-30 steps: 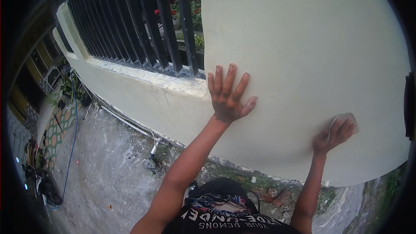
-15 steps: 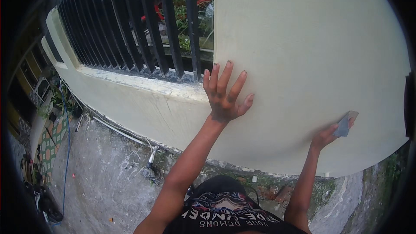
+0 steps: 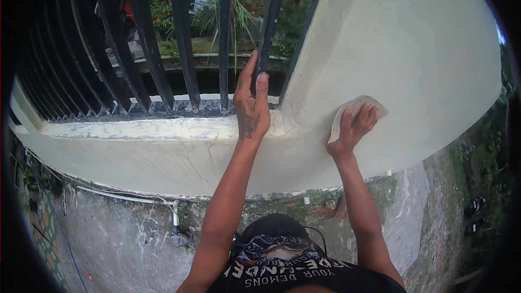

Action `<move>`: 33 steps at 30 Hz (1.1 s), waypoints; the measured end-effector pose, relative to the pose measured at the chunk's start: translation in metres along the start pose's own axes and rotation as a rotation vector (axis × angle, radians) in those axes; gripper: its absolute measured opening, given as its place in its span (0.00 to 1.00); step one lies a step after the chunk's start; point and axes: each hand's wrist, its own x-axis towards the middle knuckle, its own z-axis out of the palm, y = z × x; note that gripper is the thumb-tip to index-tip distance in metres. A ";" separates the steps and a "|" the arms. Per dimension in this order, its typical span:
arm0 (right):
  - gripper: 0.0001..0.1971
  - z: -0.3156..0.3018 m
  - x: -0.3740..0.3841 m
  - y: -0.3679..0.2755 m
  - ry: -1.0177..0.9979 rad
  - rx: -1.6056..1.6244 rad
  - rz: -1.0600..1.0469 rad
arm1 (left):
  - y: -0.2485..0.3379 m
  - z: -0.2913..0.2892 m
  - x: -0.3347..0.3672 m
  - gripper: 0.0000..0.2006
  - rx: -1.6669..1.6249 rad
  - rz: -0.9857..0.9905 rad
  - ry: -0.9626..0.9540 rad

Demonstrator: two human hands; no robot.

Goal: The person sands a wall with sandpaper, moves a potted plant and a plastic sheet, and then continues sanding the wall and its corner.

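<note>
A folded, pale sheet of sandpaper [image 3: 339, 122] lies against the cream wall [image 3: 423, 76], right of the barred opening. My right hand [image 3: 354, 130] is closed on it, fingers bent over its face, and the sheet's edges stick out around them. My left hand [image 3: 252, 109] is raised at the opening's lower right corner, in front of a dark bar [image 3: 271, 21]. Its thumb and a finger point up along the bar, stretched out, with the other fingers partly hidden. I see nothing in that hand; whether it touches the bar I cannot tell.
A chipped white ledge [image 3: 141, 129] runs under the row of dark bars. Green plants [image 3: 230, 13] stand behind them. Below, a white pipe [image 3: 116, 195] follows the wall's foot on rough concrete ground [image 3: 130, 239]. A blue hose [image 3: 68, 244] lies at the far left.
The view has swung rightward. My left hand has gone from flat on the wall to the bars. My right hand has moved up and inward along the wall with the sandpaper.
</note>
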 end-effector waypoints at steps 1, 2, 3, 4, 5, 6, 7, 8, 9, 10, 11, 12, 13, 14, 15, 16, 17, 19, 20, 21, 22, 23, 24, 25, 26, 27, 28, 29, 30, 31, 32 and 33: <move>0.27 0.000 -0.009 0.005 -0.018 -0.001 -0.051 | -0.004 -0.001 0.000 0.26 -0.030 0.036 0.017; 0.26 -0.001 -0.017 0.012 -0.036 0.000 -0.103 | -0.006 0.000 0.000 0.26 -0.032 0.029 0.013; 0.24 0.000 -0.015 0.017 -0.005 -0.008 -0.118 | -0.004 0.001 0.000 0.25 -0.049 0.050 0.030; 0.24 0.001 -0.016 0.017 -0.010 -0.004 -0.117 | -0.002 0.003 0.000 0.24 -0.064 0.072 0.048; 0.24 0.002 -0.017 0.017 0.011 0.000 -0.111 | 0.002 0.004 -0.002 0.22 -0.086 0.052 0.054; 0.24 0.003 -0.015 0.016 0.036 0.010 -0.105 | 0.003 0.004 -0.003 0.22 -0.078 0.051 0.060; 0.24 0.004 -0.014 0.017 0.037 0.021 -0.103 | 0.004 0.005 -0.004 0.21 -0.093 0.033 0.064; 0.24 0.004 -0.014 0.019 0.047 0.000 -0.111 | 0.005 0.007 -0.004 0.20 -0.107 0.018 0.067; 0.24 0.003 -0.014 0.016 0.057 -0.023 -0.112 | 0.002 0.007 -0.006 0.20 -0.082 0.027 0.079; 0.24 0.003 -0.012 0.014 0.061 -0.014 -0.103 | 0.000 0.005 -0.005 0.20 -0.069 0.030 0.077; 0.25 0.003 -0.010 0.012 0.038 -0.024 -0.128 | -0.002 0.004 -0.003 0.20 -0.042 0.048 0.088; 0.25 0.000 -0.007 0.015 0.013 -0.036 -0.157 | -0.001 0.006 -0.003 0.20 -0.021 0.064 0.100; 0.25 -0.004 -0.005 0.017 0.017 -0.030 -0.153 | 0.002 0.005 -0.003 0.21 -0.001 0.065 0.091; 0.24 -0.007 -0.003 0.019 0.000 -0.015 -0.102 | 0.001 0.005 -0.004 0.21 0.007 0.069 0.091; 0.23 -0.008 0.003 0.022 -0.010 0.012 -0.055 | -0.002 0.006 -0.004 0.21 0.042 0.086 0.108; 0.24 -0.011 0.022 0.031 0.050 0.043 0.023 | -0.003 0.008 -0.005 0.21 0.078 0.099 0.121; 0.24 -0.013 0.046 0.036 0.108 0.076 0.108 | -0.001 0.007 -0.005 0.22 0.087 0.118 0.151; 0.24 -0.023 0.087 0.044 0.140 0.088 0.164 | 0.009 0.006 -0.009 0.21 0.134 0.044 0.152; 0.25 -0.024 0.095 0.046 0.168 0.097 0.207 | 0.014 0.004 -0.011 0.21 0.171 -0.034 0.162; 0.25 -0.023 0.092 0.047 0.177 0.110 0.213 | 0.018 0.005 -0.015 0.21 0.183 -0.024 0.167; 0.25 -0.023 0.083 0.046 0.128 0.079 0.164 | 0.021 0.010 -0.020 0.21 0.409 0.231 0.306; 0.25 -0.022 0.071 0.044 0.080 0.048 0.115 | 0.025 0.014 -0.025 0.21 0.631 0.489 0.444; 0.25 -0.022 0.049 0.038 0.022 0.082 0.091 | 0.029 0.020 -0.032 0.21 0.640 0.503 0.454; 0.26 -0.021 0.020 0.032 -0.034 0.114 0.068 | 0.032 0.030 -0.041 0.23 0.610 0.606 0.337; 0.26 -0.018 -0.015 0.039 -0.068 0.051 -0.026 | 0.036 0.044 -0.047 0.25 0.568 0.703 0.215; 0.26 -0.017 -0.038 0.053 -0.108 -0.010 -0.119 | 0.040 0.061 -0.052 0.28 0.571 0.701 0.192; 0.26 -0.018 -0.039 0.068 -0.097 0.004 -0.117 | 0.045 0.073 -0.056 0.31 0.589 0.701 0.174; 0.26 -0.022 -0.038 0.086 -0.079 0.016 -0.150 | 0.046 0.081 -0.061 0.35 0.597 0.657 0.114; 0.26 -0.028 -0.034 0.103 -0.062 0.016 -0.178 | 0.043 0.089 -0.063 0.35 0.599 0.667 0.109; 0.25 -0.034 -0.014 0.117 -0.006 0.057 -0.085 | 0.038 0.092 -0.065 0.37 0.627 0.659 0.169; 0.25 -0.041 0.018 0.133 0.047 0.090 0.003 | 0.033 0.096 -0.067 0.38 0.646 0.649 0.229; 0.24 -0.049 0.047 0.148 0.108 0.107 0.093 | 0.024 0.100 -0.071 0.38 0.662 0.646 0.250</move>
